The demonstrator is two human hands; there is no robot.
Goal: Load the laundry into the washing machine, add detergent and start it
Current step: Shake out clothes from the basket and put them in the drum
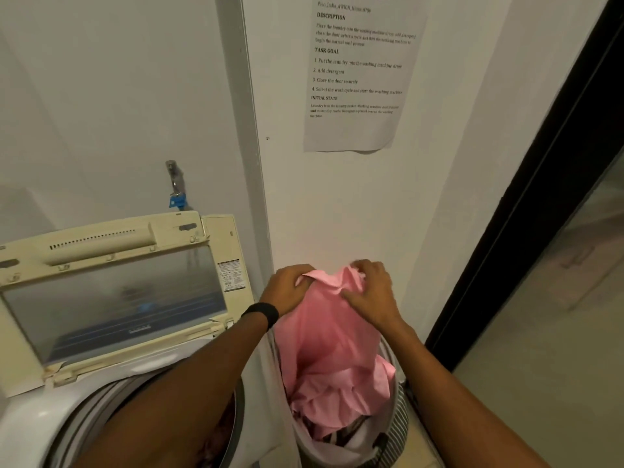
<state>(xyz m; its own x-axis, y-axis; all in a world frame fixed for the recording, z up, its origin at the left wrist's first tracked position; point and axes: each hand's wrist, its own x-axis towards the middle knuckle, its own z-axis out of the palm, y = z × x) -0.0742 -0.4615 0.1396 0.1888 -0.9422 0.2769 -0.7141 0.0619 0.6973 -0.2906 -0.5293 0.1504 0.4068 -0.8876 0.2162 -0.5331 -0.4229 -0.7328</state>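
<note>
A pink garment (332,336) hangs from both hands above a striped laundry basket (393,437) on the floor by the wall, its lower part still bunched in the basket. My left hand (287,288), with a black band on the wrist, grips the cloth's top left edge. My right hand (369,288) grips the top right, fingers curled into the fabric. To the left stands the top-loading washing machine (30,430) with its cream lid (111,292) raised; my left forearm crosses over the drum opening (223,420), where some dark laundry shows.
A tap with a blue fitting (176,190) sticks out of the wall behind the machine. A printed sheet (358,72) hangs on the wall above the basket. A dark door frame (526,211) and glass door bound the right side.
</note>
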